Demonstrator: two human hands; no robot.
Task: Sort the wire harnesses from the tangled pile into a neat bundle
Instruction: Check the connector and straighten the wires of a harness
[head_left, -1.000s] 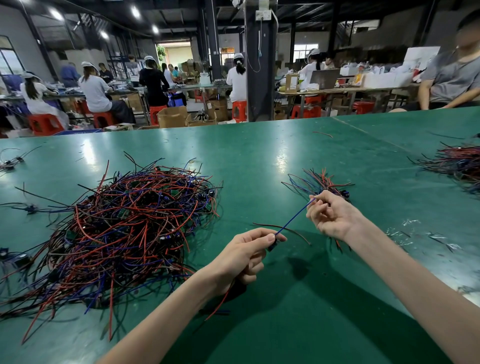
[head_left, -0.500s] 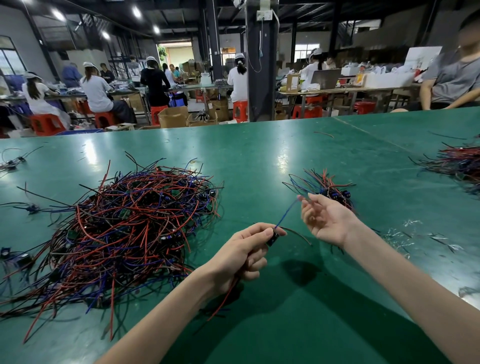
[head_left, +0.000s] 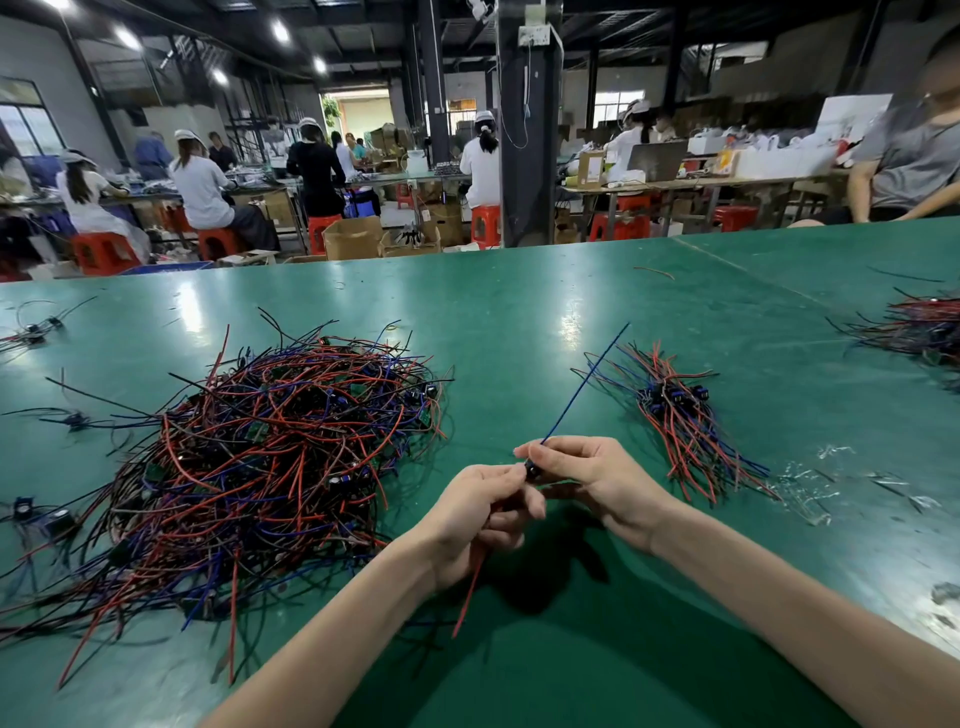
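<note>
Green matting covers the long bench (head_left: 519, 322), with a workshop behind it. Workers in white caps sit on red stools (head_left: 104, 252) at far benches, cardboard boxes (head_left: 353, 236) stand on the floor, and a dark pillar (head_left: 527, 145) rises at the centre. A person in a grey shirt (head_left: 914, 161) sits at the far right corner of the bench. Print on the boxes and on a white sheet (head_left: 852, 117) at the far right is too small to read.

The tangled pile (head_left: 270, 457) of red, blue and black wires lies on the left half of the bench. The neat bundle (head_left: 680, 415) lies right of centre with its wires roughly parallel and its dark parts gathered in the middle. Another heap (head_left: 919, 327) sits at the far right edge. A few stray harnesses (head_left: 31, 332) lie along the left edge, and clear plastic scraps (head_left: 810, 478) lie near the bundle.

Both hands meet above the near middle of the bench, between pile and bundle, on one wire harness. The left hand (head_left: 478, 519) has its fingers curled and pinches the small black part (head_left: 531, 472) with thumb and forefinger. The right hand (head_left: 587, 473) pinches the same part from the other side. A blue wire (head_left: 582, 384) stands up from the pinch, slanting far and right. A red wire (head_left: 470, 592) hangs below the left hand towards the near edge.
</note>
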